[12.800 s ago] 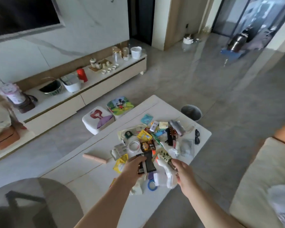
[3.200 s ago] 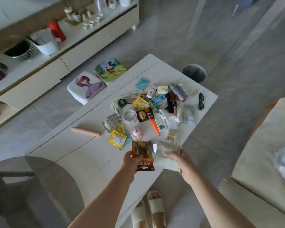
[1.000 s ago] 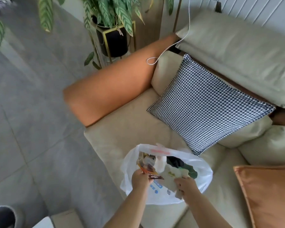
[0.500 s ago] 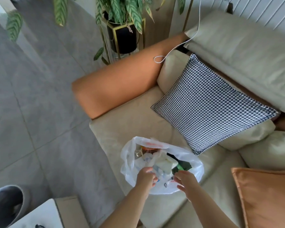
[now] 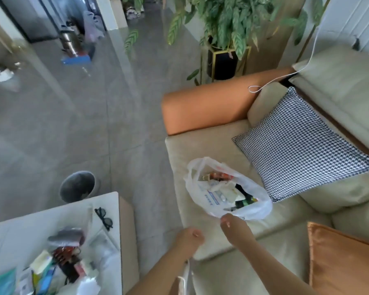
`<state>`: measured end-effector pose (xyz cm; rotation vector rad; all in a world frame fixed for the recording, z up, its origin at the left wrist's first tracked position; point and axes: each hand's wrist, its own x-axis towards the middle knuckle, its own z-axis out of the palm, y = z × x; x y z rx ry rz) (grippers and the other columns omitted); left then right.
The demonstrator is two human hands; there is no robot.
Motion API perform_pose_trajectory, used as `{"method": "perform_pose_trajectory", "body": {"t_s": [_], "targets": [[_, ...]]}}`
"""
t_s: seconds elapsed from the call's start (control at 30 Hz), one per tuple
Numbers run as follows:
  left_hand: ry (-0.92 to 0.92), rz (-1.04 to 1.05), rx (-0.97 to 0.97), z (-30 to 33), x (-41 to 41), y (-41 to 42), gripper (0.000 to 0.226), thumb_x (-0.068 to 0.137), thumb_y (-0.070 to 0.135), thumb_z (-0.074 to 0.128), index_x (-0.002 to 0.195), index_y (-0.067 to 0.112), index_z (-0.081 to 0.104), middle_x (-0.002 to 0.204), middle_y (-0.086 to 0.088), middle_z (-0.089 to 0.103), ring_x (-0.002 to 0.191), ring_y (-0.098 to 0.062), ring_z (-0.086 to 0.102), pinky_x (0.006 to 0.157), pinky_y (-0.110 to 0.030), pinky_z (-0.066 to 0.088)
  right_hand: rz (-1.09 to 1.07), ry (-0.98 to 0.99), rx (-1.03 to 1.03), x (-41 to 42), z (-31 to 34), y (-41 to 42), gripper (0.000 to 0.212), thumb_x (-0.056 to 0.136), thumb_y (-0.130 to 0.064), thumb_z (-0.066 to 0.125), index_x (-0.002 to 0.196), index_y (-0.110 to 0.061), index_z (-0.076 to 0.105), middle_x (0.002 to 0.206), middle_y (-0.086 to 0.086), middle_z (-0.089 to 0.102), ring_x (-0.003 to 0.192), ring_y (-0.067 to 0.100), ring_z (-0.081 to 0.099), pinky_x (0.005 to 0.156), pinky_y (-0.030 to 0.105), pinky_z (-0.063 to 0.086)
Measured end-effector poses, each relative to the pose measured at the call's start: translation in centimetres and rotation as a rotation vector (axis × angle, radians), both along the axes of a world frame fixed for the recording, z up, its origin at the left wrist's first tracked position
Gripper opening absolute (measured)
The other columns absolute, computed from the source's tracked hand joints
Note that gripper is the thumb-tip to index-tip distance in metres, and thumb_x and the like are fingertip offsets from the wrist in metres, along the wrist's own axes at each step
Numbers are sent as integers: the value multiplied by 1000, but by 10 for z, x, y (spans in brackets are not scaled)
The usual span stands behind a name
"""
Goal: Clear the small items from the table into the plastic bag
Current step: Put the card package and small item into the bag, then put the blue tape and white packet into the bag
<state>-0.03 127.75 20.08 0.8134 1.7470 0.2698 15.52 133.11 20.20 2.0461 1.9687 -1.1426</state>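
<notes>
One plastic bag (image 5: 228, 188), mouth open, on sofa seat (image 5: 202, 145), packets inside. Two hands in view. Right hand (image 5: 232, 225) at bag's near rim, fingertips touching plastic; whether pinching it, cannot tell. Left hand (image 5: 189, 237) just left of right, clear of bag, over sofa's front edge, fingers loosely curled, holding nothing. One heap of small items (image 5: 58, 265) on worktop (image 5: 19, 228) lower left; one pair of dark glasses (image 5: 103, 218) near worktop's far corner. Bare floor strip between worktop edge and sofa. One checked cushion (image 5: 300, 143) beside bag.
</notes>
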Motion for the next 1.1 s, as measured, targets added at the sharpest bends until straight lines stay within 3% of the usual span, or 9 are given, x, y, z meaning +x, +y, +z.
{"method": "perform_pose_trajectory", "body": {"t_s": [0.13, 0.23, 0.3, 0.43, 0.57, 0.73, 0.87, 1.0, 1.1], "targets": [[89, -9, -13, 4, -20, -72, 12, 91, 26, 51, 91, 22, 62, 92, -2, 67, 88, -18, 64, 78, -22, 51, 277, -72, 32, -33, -3, -44, 27, 95, -24, 38, 110, -21, 60, 117, -1, 64, 111, 19, 57, 94, 28, 42], [133, 101, -52, -7, -44, -127, 19, 93, 27, 47, 104, 21, 62, 118, -7, 65, 109, -20, 60, 92, -25, 46, 469, -94, -12, -67, -13, -78, 27, 96, -25, 38, 112, -20, 58, 120, 0, 61, 115, 20, 55, 94, 28, 40], [131, 204, -81, -12, -60, -165, 26, 93, 29, 49, 113, 16, 60, 124, -8, 62, 115, -22, 57, 98, -28, 45, 591, -93, -15, -92, -16, -104, 28, 97, -29, 38, 115, -20, 58, 121, 0, 61, 116, 19, 55, 93, 27, 40], [181, 369, -121, -19, -97, -243, 35, 95, 35, 46, 126, 20, 55, 131, 0, 57, 120, -16, 54, 97, -24, 42, 850, -82, 14, -147, -26, -156, 28, 96, -33, 39, 114, -26, 60, 120, -5, 64, 112, 17, 59, 91, 26, 43], [173, 539, -169, -28, -121, -310, 33, 95, 34, 44, 119, 20, 61, 122, -1, 63, 113, -18, 59, 93, -26, 45, 1025, -84, 20, -197, -30, -206, 29, 97, -34, 39, 115, -27, 59, 121, -7, 63, 113, 15, 57, 89, 23, 42], [113, 781, -197, -39, -135, -385, 29, 92, 35, 48, 109, 19, 65, 110, -4, 69, 102, -23, 65, 89, -32, 53, 1090, -86, -22, -247, -44, -264, 30, 97, -33, 37, 114, -23, 60, 119, -4, 64, 111, 15, 59, 90, 26, 43], [89, 876, -215, -55, -147, -442, 29, 93, 30, 49, 114, 15, 64, 112, -5, 69, 89, -18, 63, 71, -19, 48, 1096, -74, -68, -275, -63, -308, 28, 95, -32, 43, 113, -21, 62, 114, -4, 67, 108, 14, 60, 90, 29, 46], [128, 886, -257, -87, -164, -493, 32, 95, 34, 45, 116, 17, 62, 122, 1, 64, 112, -17, 59, 90, -19, 43, 1085, -94, -97, -296, -88, -345, 27, 95, -28, 44, 111, -16, 62, 112, 0, 68, 106, 18, 61, 89, 31, 47], [124, 889, -288, -118, -177, -518, 28, 91, 37, 50, 107, 20, 66, 115, 1, 68, 108, -17, 61, 87, -19, 44, 1076, -121, -101, -308, -114, -362, 27, 95, -28, 44, 112, -16, 61, 115, 0, 66, 108, 17, 59, 89, 28, 45]]}}
